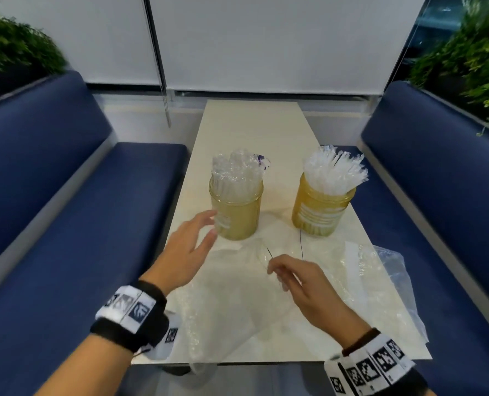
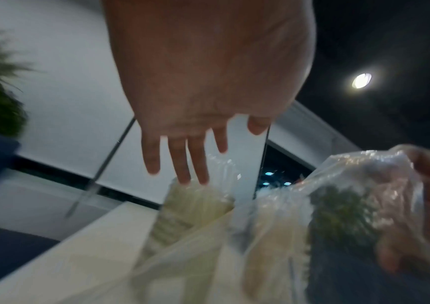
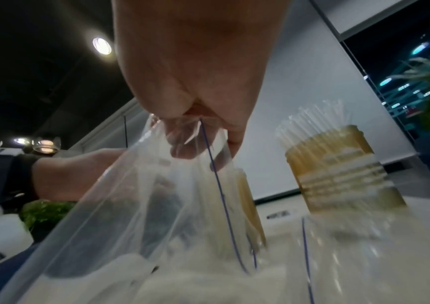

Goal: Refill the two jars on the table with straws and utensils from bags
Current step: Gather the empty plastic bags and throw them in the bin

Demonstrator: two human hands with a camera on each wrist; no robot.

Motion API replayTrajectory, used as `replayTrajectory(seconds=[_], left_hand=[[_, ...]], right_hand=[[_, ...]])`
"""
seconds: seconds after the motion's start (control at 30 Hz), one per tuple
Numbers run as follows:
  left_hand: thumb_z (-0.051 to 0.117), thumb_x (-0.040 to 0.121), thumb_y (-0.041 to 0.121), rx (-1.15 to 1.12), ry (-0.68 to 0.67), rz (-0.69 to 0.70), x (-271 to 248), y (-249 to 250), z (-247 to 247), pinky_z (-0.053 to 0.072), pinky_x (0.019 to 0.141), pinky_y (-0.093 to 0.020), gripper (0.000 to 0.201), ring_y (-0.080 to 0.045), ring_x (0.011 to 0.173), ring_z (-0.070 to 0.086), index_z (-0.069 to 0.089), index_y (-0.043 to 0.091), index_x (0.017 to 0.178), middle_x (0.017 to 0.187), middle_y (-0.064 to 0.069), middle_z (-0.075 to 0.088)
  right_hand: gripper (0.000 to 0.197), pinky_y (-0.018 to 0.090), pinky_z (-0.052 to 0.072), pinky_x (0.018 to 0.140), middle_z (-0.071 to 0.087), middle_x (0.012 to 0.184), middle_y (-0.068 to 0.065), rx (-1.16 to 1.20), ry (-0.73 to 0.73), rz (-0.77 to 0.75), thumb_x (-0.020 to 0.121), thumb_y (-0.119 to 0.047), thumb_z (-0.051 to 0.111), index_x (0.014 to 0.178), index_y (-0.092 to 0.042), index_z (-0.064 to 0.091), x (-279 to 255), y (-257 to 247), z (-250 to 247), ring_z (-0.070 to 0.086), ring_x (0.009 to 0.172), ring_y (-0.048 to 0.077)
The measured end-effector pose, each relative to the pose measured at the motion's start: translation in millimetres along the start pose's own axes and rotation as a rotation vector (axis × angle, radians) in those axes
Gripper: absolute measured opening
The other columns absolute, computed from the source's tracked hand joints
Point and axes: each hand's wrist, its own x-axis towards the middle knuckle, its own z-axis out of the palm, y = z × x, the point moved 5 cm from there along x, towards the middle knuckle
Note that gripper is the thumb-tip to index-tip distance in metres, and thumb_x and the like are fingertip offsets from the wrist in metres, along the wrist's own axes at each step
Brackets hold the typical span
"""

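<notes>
The right hand (image 1: 297,277) pinches the top edge of a clear plastic bag (image 1: 246,304) between thumb and curled fingers; the right wrist view shows the film gathered under the fingertips (image 3: 182,152), with a thin blue line running down the bag. The left hand (image 1: 186,250) holds nothing: its fingers are straight and spread, tips just beside the wall of the left jar (image 1: 236,210). Contact with that jar cannot be confirmed.

Both jars stand upright on the table (image 1: 252,124). The left jar holds clear-wrapped utensils (image 1: 234,172); the right jar (image 1: 319,212) holds wrapped straws (image 1: 334,171) fanned above the rim. Both look full. A second clear bag (image 1: 380,275) lies flat at the right edge of the table.

Handling, as judged: the pinched bag is thin, limp film, very light and slippery, and appears close to empty. It will not keep its shape; a grip at the mouth edge is suitable. The jars are rigid, amber-tinted and top-heavy with their contents. Each should be taken round the mid-wall, not by the protruding wrappers, which would slide out.
</notes>
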Motion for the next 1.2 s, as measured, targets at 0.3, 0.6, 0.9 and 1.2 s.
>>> replayTrajectory(seconds=[0.3, 0.6, 0.9, 1.2], left_hand=[[0.035, 0.098, 0.034, 0.231, -0.303, 0.552, 49.0, 101.4, 10.5, 0.043, 0.093, -0.041, 0.038, -0.013, 0.102, 0.053, 0.068, 0.014, 0.096, 0.108, 0.007, 0.063], [0.049, 0.105, 0.033, 0.151, -0.185, 0.463, 68.6, 129.1, -8.5, 0.037, 0.060, -0.029, 0.036, -0.010, 0.057, 0.043, 0.050, 0.021, 0.071, 0.060, 0.007, 0.048], [0.045, 0.106, 0.021, -0.111, 0.259, 0.523, 74.5, 163.4, -3.8, 0.033, 0.052, -0.014, 0.029, -0.017, 0.055, 0.048, 0.047, 0.027, 0.078, 0.058, -0.007, 0.051], [0.041, 0.108, 0.012, -0.365, 0.483, 0.389, 37.5, 142.0, 7.4, 0.046, 0.063, -0.017, 0.030, -0.004, 0.060, 0.056, 0.049, 0.026, 0.083, 0.065, 0.014, 0.060]], right_hand=[[0.031, 0.024, 0.038, 0.053, 0.058, 0.062, -0.002, -0.092, 0.218, -0.191, 0.095, -0.045, 0.057, 0.077, -0.022, 0.067, 44.5, -39.0, -95.8, 0.047, 0.054, 0.010], [0.079, 0.025, 0.027, 0.048, 0.032, 0.051, 0.012, -0.030, 0.498, -0.046, 0.092, -0.069, 0.045, 0.056, 0.001, 0.040, 33.1, -11.9, -183.8, 0.029, 0.049, 0.011], [0.093, 0.030, 0.049, 0.094, 0.056, 0.138, -0.009, 0.174, 0.381, 0.395, 0.067, -0.080, 0.066, 0.145, -0.041, 0.032, -34.9, 75.0, -173.4, 0.061, 0.116, 0.007], [0.036, 0.051, 0.059, 0.084, 0.070, 0.107, 0.016, 0.848, 0.325, 0.680, 0.093, -0.028, 0.063, 0.120, -0.006, 0.053, -80.9, 107.1, -95.8, 0.072, 0.100, 0.037]])
